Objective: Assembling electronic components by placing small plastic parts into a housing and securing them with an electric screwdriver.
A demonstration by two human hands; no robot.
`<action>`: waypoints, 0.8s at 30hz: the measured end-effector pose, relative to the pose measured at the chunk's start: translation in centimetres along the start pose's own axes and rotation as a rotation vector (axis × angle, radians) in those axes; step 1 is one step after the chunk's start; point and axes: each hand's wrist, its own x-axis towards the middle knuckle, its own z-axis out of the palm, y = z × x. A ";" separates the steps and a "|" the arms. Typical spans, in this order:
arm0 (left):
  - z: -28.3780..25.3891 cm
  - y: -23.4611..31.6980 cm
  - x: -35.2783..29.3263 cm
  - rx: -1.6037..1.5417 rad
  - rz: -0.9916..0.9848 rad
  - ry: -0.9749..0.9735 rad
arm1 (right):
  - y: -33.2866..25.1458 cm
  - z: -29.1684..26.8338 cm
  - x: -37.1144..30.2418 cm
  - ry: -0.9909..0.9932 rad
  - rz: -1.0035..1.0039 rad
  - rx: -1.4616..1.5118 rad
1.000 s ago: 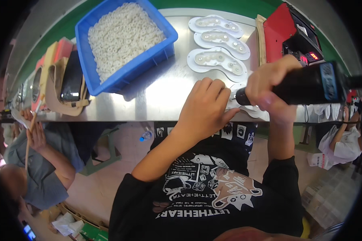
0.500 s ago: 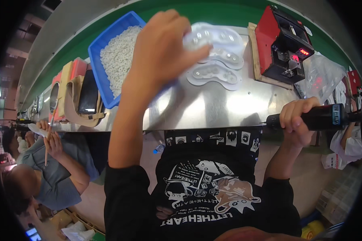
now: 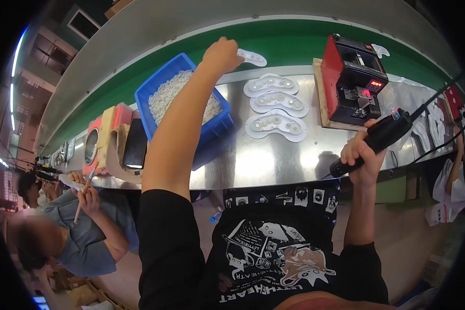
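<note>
One white curved piece [image 3: 252,57] sits at twelve o'clock on the green strip [image 3: 305,44], our left hand [image 3: 222,56] at its end, can't tell if gripping; our right hand [image 3: 364,152] is wrapped round the black screwdriver [image 3: 385,137] at three. We'd pinch only the piece's rim, screwdriver tip off the desk [image 3: 263,164].

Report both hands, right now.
Left hand: fingertips at one end of the white piece over the green belt; grip cannot be told.
Right hand: closed, holding the screwdriver.

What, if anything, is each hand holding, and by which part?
Right hand: a black power screwdriver, around its front half. Left hand: at the left end of a white curved piece; grip unclear.
</note>
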 end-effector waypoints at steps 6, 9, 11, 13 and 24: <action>-0.4 -2.4 1.5 0.006 -0.155 -0.166 | -2.8 2.0 2.4 0.046 -0.146 -0.032; -0.6 0.5 1.6 -0.013 -0.143 0.107 | -6.0 2.2 6.4 0.020 -0.414 -0.265; -2.7 4.1 0.0 -0.128 0.024 0.206 | -8.2 2.4 8.2 0.035 -0.505 -0.460; -5.2 7.7 -3.2 -0.228 0.173 0.246 | -8.4 2.1 10.6 -0.014 -0.582 -0.452; -2.6 14.0 -21.7 -0.325 -0.041 0.127 | -4.1 2.4 13.3 0.171 -0.362 -0.371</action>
